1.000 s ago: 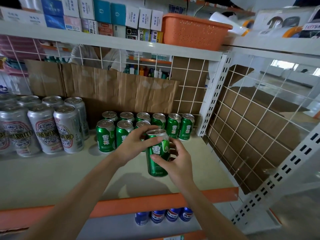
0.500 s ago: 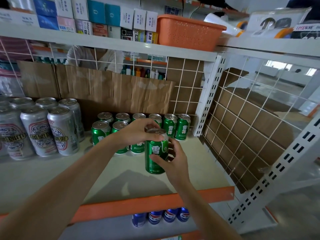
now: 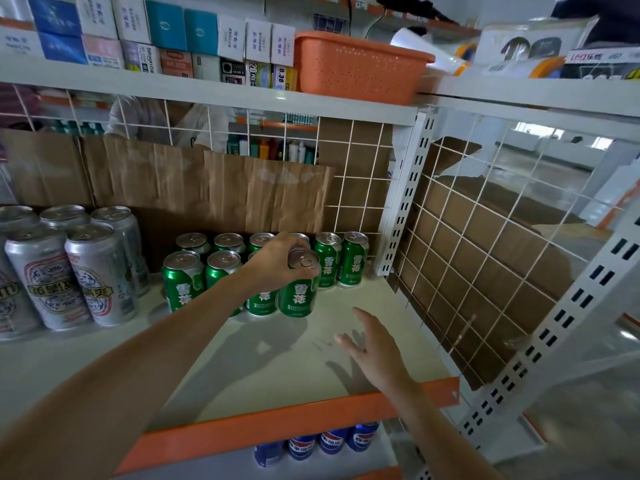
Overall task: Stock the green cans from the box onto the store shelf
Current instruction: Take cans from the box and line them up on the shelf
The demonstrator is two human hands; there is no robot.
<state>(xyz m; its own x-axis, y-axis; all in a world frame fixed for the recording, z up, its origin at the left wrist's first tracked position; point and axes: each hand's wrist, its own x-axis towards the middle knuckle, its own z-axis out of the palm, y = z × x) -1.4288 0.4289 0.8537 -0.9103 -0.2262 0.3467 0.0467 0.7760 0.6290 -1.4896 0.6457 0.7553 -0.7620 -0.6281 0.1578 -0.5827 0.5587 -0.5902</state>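
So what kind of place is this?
Probably a small shop: a metal shelf holds rows of green cans and silver cans, with boxed goods above; the left hand grips a green can.

Bare forearms, slim-fingered left hand (image 3: 273, 263) and right hand (image 3: 375, 348); the right seems slightly blurred.

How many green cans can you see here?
10 green cans: six along the back, four in front, the rightmost can gripped by the left hand. The arm may hide others.
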